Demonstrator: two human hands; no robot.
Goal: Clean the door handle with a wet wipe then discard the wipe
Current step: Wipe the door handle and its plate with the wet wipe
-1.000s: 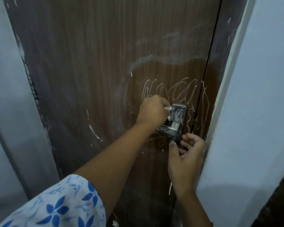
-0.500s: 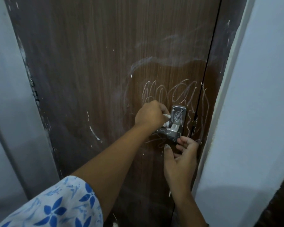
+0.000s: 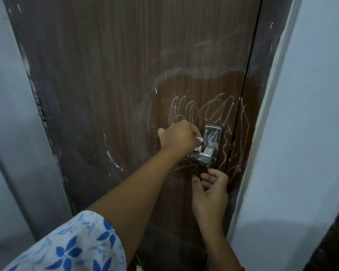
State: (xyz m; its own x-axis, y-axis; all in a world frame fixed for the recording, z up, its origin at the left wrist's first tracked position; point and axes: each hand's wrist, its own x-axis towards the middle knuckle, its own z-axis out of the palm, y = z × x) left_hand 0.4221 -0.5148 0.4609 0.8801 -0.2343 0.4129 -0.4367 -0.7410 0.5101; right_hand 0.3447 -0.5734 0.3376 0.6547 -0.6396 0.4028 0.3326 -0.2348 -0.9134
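A silver door handle (image 3: 202, 155) on a metal plate (image 3: 213, 134) sits at the right edge of a brown wooden door (image 3: 110, 90). My left hand (image 3: 179, 138) grips a white wet wipe (image 3: 198, 140) and presses it against the handle where it meets the plate. Most of the wipe is hidden inside the fist. Just below the plate, my right hand (image 3: 211, 189) has loosely curled fingers and holds nothing. Its fingertips are close to the plate's lower end.
White chalk scribbles (image 3: 202, 111) and smears cover the door around the plate. A pale wall (image 3: 311, 114) stands close on the right and a grey wall (image 3: 6, 114) on the left. The dark door gap (image 3: 249, 75) runs down beside the plate.
My left hand has slid slightly down and left with the wipe, from the plate's upper part toward the handle. My right hand has shifted a little left below the plate.
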